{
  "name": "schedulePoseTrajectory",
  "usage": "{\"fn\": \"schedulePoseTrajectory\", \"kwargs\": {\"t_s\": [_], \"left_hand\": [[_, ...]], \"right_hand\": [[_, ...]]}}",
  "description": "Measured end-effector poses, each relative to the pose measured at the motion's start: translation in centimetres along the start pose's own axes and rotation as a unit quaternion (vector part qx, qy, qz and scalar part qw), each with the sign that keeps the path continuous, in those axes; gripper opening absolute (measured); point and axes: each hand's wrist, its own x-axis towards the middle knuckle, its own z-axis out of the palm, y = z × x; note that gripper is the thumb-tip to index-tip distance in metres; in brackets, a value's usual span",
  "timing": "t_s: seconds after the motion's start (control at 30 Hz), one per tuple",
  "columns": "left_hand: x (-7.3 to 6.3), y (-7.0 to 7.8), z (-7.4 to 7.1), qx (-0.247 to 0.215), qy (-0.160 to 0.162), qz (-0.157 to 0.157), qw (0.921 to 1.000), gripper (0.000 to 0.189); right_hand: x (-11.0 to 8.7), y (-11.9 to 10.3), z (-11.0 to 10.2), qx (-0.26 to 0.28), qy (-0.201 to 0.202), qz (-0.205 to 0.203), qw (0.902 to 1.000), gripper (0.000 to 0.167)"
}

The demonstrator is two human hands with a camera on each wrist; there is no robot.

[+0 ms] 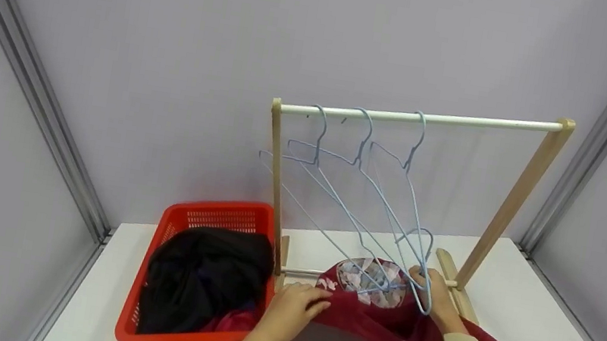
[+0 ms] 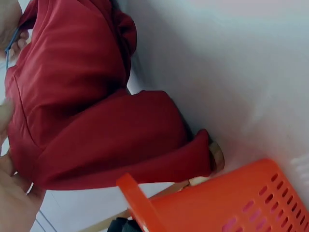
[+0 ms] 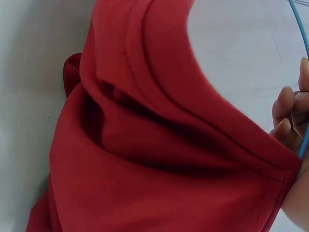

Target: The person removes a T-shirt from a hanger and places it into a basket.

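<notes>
A red shirt [image 1: 365, 321] with a pale patterned patch on its front is spread low in front of the rack. My left hand [image 1: 288, 315] pinches its left edge; the left wrist view has the thumb on one face of the cloth [image 2: 82, 96] and fingers behind. On the right, my right hand [image 1: 437, 302] grips a light blue wire hanger [image 1: 428, 243] just below its hook. In the right wrist view the hanger wire [image 3: 300, 29] passes through that hand beside a stitched edge of the shirt [image 3: 193, 121]. Cloth hides part of the hanger.
A wooden clothes rack with a white rail [image 1: 485, 123] stands behind the shirt. Three blue hangers [image 1: 364, 143] hang from it, their lower corners overlapping the shirt and right hand. At the left, a red plastic basket [image 1: 129, 313] holds dark clothes [image 1: 203, 276] and a pink-red piece.
</notes>
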Motion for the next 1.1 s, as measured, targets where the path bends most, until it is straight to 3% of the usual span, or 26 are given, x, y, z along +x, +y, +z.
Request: {"fn": "schedulePoseTrajectory", "kwargs": {"t_s": [0.13, 0.37, 0.5, 0.63, 0.8, 1.1], "left_hand": [[-0.1, 0.3, 0.1, -0.02, 0.033, 0.003, 0.9993, 0.013], [0.1, -0.2, -0.7, -0.029, 0.115, -0.078, 0.9899, 0.01], [0.1, -0.7, -1.1, -0.026, 0.151, -0.114, 0.9815, 0.008], [-0.1, -1.4, -1.2, -0.012, 0.17, -0.132, 0.9765, 0.007], [-0.4, -2.4, -1.2, 0.014, 0.19, -0.15, 0.9701, 0.006], [-0.7, -3.2, -0.5, 0.035, 0.201, -0.145, 0.9681, 0.006]], "right_hand": [[0.0, 0.0, -0.1, -0.059, -0.001, -0.011, 0.9982, 0.032], [0.1, 0.7, -1.2, -0.021, -0.021, -0.013, 0.9995, 0.021], [0.0, 0.9, -1.5, -0.053, -0.023, 0.0, 0.9983, 0.022], [-0.1, 1.1, -1.9, -0.083, -0.015, 0.014, 0.9964, 0.021], [0.0, 1.3, -2.6, -0.066, 0.001, 0.009, 0.9977, 0.019], [0.2, 1.4, -2.9, -0.05, 0.027, 0.047, 0.9973, 0.019]]}}
